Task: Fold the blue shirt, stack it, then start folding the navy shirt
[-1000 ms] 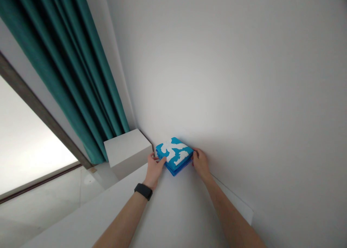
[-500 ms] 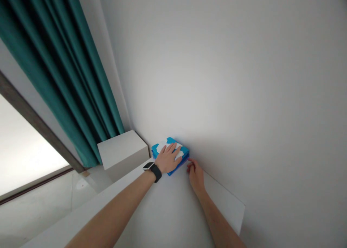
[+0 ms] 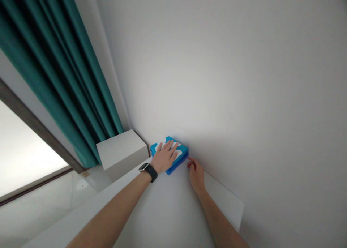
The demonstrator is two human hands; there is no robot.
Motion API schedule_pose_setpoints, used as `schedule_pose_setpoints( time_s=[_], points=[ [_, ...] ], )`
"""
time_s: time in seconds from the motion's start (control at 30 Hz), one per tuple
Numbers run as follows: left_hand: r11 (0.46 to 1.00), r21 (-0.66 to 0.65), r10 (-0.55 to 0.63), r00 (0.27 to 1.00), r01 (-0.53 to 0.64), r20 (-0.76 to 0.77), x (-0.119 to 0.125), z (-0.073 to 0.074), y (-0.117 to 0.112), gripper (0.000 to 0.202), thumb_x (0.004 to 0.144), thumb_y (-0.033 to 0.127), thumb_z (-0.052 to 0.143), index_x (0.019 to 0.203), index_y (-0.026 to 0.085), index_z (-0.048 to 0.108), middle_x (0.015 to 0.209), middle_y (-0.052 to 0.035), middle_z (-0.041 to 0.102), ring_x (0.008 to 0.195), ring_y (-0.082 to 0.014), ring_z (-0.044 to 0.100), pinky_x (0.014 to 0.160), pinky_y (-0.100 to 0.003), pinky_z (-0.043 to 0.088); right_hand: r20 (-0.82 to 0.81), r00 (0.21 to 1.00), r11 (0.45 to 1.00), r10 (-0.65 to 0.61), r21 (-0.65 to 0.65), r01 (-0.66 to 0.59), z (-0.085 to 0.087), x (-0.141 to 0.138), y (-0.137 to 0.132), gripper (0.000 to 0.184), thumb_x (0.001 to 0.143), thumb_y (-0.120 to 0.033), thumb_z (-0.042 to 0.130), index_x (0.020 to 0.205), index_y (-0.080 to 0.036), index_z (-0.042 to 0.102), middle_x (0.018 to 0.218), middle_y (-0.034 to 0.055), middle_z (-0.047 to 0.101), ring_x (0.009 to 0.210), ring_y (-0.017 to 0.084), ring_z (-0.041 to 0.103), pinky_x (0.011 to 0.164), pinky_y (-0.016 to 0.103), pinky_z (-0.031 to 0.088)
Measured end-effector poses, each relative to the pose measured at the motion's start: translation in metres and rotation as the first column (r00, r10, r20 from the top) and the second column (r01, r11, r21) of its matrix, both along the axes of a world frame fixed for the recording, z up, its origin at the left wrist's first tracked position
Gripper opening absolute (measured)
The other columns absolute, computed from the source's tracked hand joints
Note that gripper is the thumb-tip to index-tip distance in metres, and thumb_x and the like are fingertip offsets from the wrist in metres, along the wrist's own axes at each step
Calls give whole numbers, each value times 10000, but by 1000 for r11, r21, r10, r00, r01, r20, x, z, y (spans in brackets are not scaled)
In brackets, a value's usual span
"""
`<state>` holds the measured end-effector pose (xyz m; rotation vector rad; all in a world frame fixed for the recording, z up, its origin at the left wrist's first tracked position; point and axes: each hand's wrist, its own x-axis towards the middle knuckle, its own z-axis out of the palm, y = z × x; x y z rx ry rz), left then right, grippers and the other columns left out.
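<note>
A folded blue and white cloth stack (image 3: 181, 156) lies on a white surface (image 3: 168, 212) against the white wall. My left hand (image 3: 163, 157), with a dark watch on its wrist, lies flat on top of the stack, fingers stretched out. My right hand (image 3: 195, 172) rests on the surface just to the right of the stack, its fingers curled near the stack's right corner; nothing can be made out in them.
A white box-shaped block (image 3: 121, 154) stands just left of the stack. Teal curtains (image 3: 62, 78) hang at the left beside a bright window (image 3: 24, 146). The white wall (image 3: 230, 89) rises directly behind the stack.
My left hand moved from the stack's left edge onto its top. My right hand let go of the right edge and drew back slightly. The view shifted a little.
</note>
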<state>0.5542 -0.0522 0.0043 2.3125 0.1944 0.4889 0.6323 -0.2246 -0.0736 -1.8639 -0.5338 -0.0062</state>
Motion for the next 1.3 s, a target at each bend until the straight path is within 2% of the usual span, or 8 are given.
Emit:
schedule_pose_setpoints(
  time_s=[0.1, 0.2, 0.3, 0.4, 0.6, 0.93, 1.17, 1.3],
  points=[
    [932, 354, 98, 995, -80, -34, -3, -3, 15, 515, 968, 338, 345, 1442, 141, 365, 1522, -134, 366, 1437, -240, 264, 1178, -466, 173, 208, 978, 1000, 17, -5, -17, 10, 14, 4, 374, 845, -203, 328, 1028, -167, 652, 930, 95, 656, 901, 229, 601, 856, 380, 473],
    [848, 520, 133, 991, -99, -29, -7, -11, 20, 592, 966, 368, 324, 1464, 50, 286, 1516, -195, 350, 1430, -261, 274, 1157, -428, 254, 437, 885, 987, 159, -97, -129, 38, 28, 24, 412, 843, -124, 324, 1085, -177, 653, 1053, 109, 661, 1036, 231, 576, 954, 408, 444],
    [815, 569, 150, 988, -109, -25, -10, -22, 19, 635, 948, 435, 377, 1448, 49, 321, 1497, -206, 379, 1418, -295, 297, 1147, -451, 270, 564, 691, 887, 453, -366, -283, 63, 37, 54, 469, 838, -79, 355, 1218, -184, 608, 1210, 106, 634, 1160, 214, 530, 1060, 405, 371],
    [808, 573, 180, 984, -139, -15, -12, -34, 19, 661, 935, 494, 400, 1433, 62, 357, 1477, -220, 403, 1406, -320, 318, 1132, -491, 283, 545, 556, 765, 628, -564, -311, 66, 42, 76, 445, 905, -137, 354, 1305, -131, 549, 1354, 137, 553, 1294, 216, 444, 1127, 414, 294],
    [809, 570, 156, 987, -144, 28, -19, -47, 22, 710, 931, 574, 390, 1449, 89, 349, 1510, -219, 347, 1430, -328, 258, 1133, -513, 273, 444, 567, 664, 694, -698, -267, 46, 46, 75, 482, 973, -350, 369, 1402, -149, 463, 1490, 138, 409, 1401, 256, 314, 1148, 470, 246],
    [831, 524, 168, 983, -185, 80, -22, -54, 19, 701, 930, 568, 425, 1480, 148, 316, 1549, -185, 282, 1449, -329, 196, 1144, -548, 238, 414, 633, 716, 654, -610, -341, 42, 52, 77, 502, 959, -374, 380, 1388, -140, 495, 1483, 141, 418, 1390, 286, 335, 1139, 483, 271],
    [885, 271, 350, 925, -378, 148, -37, -62, 4, 590, 985, 466, 350, 1501, 188, 276, 1587, -146, 183, 1466, -299, 130, 1160, -543, 207, 417, 848, 943, 328, -194, -269, 49, 56, 45, 446, 906, -212, 319, 1243, -198, 611, 1281, 92, 596, 1226, 204, 501, 1091, 417, 359],
    [907, 109, 395, 911, -408, 123, -40, -68, -10, 583, 980, 470, 365, 1501, 224, 278, 1603, -123, 118, 1468, -298, 127, 1167, -531, 199, 260, 948, 981, 186, -3, -192, 44, 48, 20, 385, 873, -252, 380, 1131, -217, 663, 1157, 79, 645, 1117, 222, 554, 994, 416, 435]
  ],
)
